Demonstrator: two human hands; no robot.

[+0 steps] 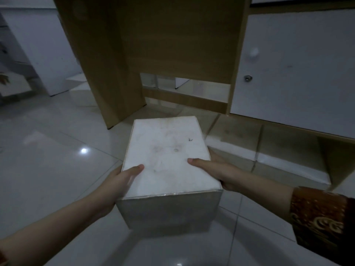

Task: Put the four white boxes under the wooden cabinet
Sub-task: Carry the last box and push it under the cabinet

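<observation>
I hold one white box in front of me above the tiled floor, its smudged top facing up. My left hand grips its left side, thumb on the top. My right hand grips its right side, thumb also on top. The wooden cabinet stands just beyond the box, with an open recess between its side panels and a low gap at the back. To the right, the cabinet's white doors hang above an open space over the floor. No other white box is clearly in view.
Glossy white floor tiles spread to the left and below. A wooden leg panel closes the space at the right. White furniture stands at the back left. A patterned brown sleeve covers my right forearm.
</observation>
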